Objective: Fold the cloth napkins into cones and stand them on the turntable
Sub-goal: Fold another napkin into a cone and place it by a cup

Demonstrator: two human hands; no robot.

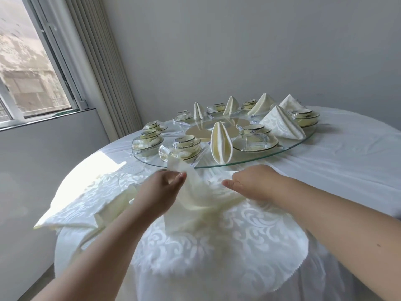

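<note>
A cream damask napkin (217,231) lies spread over the near table edge. My left hand (160,190) pinches one of its corners and lifts it up toward the glass turntable (288,146). My right hand (253,181) rests on the cloth to the right, knuckles up, fingers curled down into the fabric. Several folded napkin cones stand on the turntable; the nearest cone (221,142) is at its front edge, a wide one (282,124) at the right.
A stack of unfolded napkins (86,205) lies at the left table edge. Wrapped bowl and plate sets (255,135) ring the turntable. The round table wears a white tablecloth (347,161). A window (28,68) and wall stand at the left.
</note>
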